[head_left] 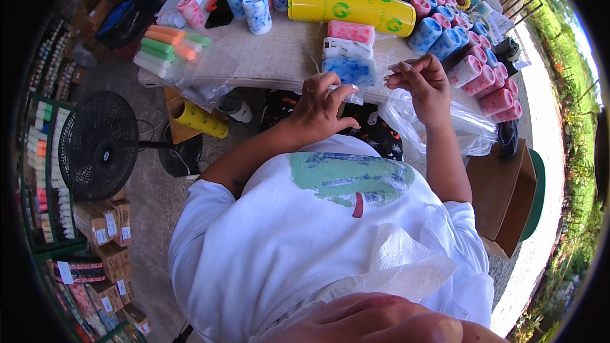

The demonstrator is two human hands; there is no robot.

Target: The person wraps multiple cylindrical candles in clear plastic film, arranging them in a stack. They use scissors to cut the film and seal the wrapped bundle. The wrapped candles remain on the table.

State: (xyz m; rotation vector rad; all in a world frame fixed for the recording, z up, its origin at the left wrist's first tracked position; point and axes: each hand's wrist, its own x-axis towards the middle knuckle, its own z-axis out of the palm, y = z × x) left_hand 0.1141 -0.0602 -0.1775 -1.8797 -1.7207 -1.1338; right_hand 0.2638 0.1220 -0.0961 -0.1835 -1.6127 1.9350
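Observation:
Three marbled pillar candles lie side by side near the table's front edge: a pink one (351, 32), a white one (348, 48) and a blue one (349, 71). Clear film (356, 94) shows around the blue candle's near side. My left hand (323, 102) hovers just in front of it, fingers bent and apart, with no held thing visible. To the right of the blue candle, my right hand (424, 85) is raised with thumb and fingertips pinched together. A thin, clear wisp of film (393, 73) shows at those fingertips.
Behind the candles lies a yellow roll of wrap (351, 10). Many marbled candles (257, 13) stand at the back, more lying stacked (481, 79) at right. Bagged coloured tapers (166, 41) sit at left. A black fan (98, 146) and an open carton (502, 197) flank me.

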